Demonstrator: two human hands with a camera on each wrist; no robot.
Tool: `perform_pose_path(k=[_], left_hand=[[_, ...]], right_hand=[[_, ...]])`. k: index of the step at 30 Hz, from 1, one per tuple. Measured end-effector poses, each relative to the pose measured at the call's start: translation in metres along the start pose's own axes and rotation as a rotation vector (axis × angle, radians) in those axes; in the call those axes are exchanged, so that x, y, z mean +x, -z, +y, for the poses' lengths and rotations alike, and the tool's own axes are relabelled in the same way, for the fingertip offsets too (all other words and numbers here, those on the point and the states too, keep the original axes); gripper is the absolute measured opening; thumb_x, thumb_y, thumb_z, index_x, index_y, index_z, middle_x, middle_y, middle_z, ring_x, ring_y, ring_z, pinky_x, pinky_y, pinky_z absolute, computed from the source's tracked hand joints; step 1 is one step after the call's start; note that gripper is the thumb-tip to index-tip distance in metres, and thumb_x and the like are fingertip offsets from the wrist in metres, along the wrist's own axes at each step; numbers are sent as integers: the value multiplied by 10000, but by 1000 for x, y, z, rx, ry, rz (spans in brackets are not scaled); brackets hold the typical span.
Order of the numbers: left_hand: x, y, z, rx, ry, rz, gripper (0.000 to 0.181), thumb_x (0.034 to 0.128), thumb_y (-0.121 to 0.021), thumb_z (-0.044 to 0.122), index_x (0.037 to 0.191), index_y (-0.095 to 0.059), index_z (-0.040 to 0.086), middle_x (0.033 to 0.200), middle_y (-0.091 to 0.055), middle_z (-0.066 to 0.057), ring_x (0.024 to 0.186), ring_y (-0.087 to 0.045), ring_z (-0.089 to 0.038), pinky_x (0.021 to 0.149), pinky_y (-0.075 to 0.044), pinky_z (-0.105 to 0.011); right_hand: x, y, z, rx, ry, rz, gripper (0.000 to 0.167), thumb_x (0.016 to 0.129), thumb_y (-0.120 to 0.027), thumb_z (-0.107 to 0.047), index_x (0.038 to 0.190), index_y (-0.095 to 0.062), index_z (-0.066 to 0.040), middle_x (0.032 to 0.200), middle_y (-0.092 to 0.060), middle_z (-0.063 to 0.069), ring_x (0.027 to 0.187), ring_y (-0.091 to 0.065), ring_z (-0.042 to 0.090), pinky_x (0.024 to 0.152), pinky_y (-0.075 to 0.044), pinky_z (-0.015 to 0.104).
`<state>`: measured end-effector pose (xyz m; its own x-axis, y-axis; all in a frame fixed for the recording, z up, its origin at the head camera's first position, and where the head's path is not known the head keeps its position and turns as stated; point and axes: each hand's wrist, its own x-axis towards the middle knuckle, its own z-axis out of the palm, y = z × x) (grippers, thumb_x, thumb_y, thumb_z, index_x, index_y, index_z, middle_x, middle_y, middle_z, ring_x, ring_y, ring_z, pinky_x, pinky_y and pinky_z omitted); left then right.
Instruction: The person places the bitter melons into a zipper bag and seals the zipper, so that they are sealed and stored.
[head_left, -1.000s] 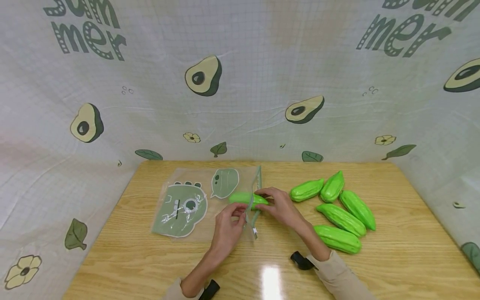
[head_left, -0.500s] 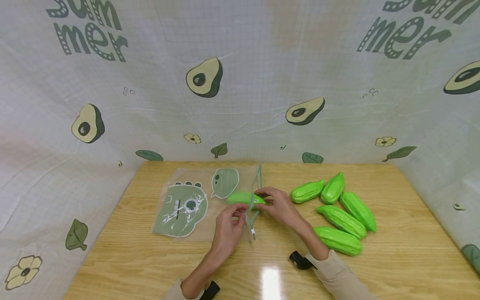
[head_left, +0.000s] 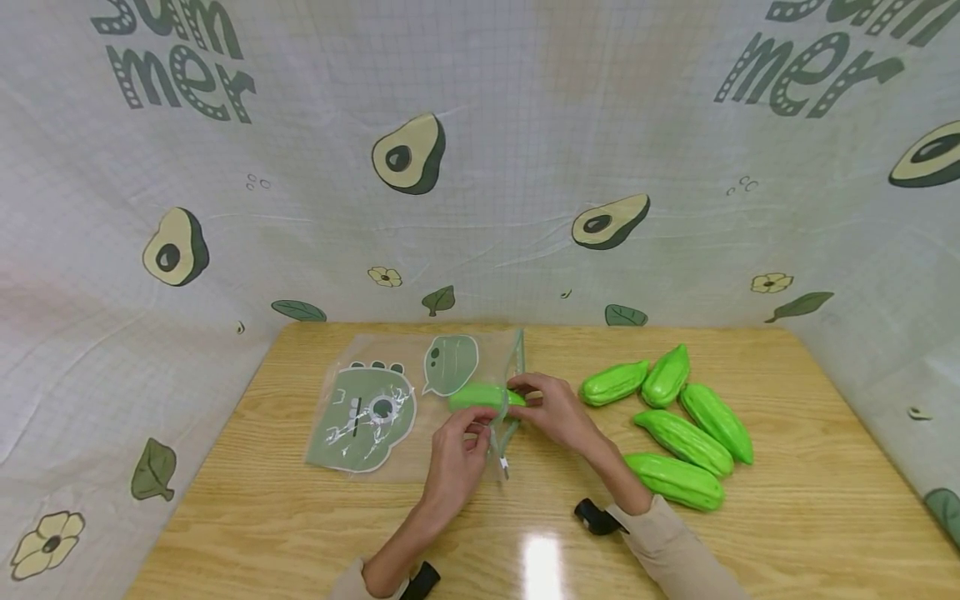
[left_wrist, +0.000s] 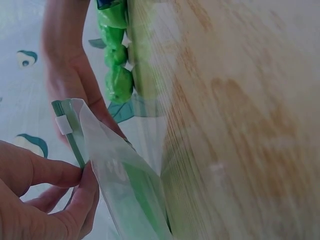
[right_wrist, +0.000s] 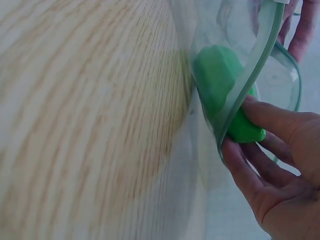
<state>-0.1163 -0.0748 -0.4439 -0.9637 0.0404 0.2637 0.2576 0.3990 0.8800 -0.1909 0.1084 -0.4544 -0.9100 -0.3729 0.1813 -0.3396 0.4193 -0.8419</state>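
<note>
A clear zip bag (head_left: pixel 420 450) with green printed shapes lies on the table, its mouth facing right. The left hand (head_left: pixel 454 454) pinches the near edge of that mouth; in the left wrist view its thumb and finger meet on the green rim (left_wrist: pixel 75 149), just below the white slider (left_wrist: pixel 63 125). A green ridged vegetable (head_left: pixel 474 397) sits mostly inside the bag. Its right end pokes out at the opening, where the right hand (head_left: pixel 557 412) grips it. The right wrist view shows the right fingers and thumb around the end of the vegetable (right_wrist: pixel 217 75), beside the green rim.
Several green vegetables lie loose on the wooden table (head_left: pixel 810 500) right of the hands, the closest one (head_left: pixel 675 481) beside the right forearm. A patterned cloth (head_left: pixel 495 167) hangs behind the table and at both sides.
The vegetable has slid a little left, deeper into the bag, and the right hand has shifted slightly left with it. The left hand has stayed nearly still on the bag's edge.
</note>
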Motion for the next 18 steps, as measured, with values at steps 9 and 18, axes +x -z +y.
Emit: perform_pose_path(k=[9,18], left_hand=[[0,0,0,5,-16,6,241,904,-622,-165,1068,-721,-18,1052,-701,-139,920,-700,-283,760,-621,-303],[-2,-1,-1,5,-23,7,259,899,-614,-168,1076,-725,-14,1058,-700,-134,928,-689,-270,776,-621,-304]], right_hand=[[4,-4,4,11,11,-16,274,901,-772,-10,1163,-707,38,1131,-712,171,1063,-680,317,882,-608,387],[6,-5,4,42,-15,-51,258,920,-722,36,1176,-693,55,1145,-699,191,1084,-660,332,894,-602,398]])
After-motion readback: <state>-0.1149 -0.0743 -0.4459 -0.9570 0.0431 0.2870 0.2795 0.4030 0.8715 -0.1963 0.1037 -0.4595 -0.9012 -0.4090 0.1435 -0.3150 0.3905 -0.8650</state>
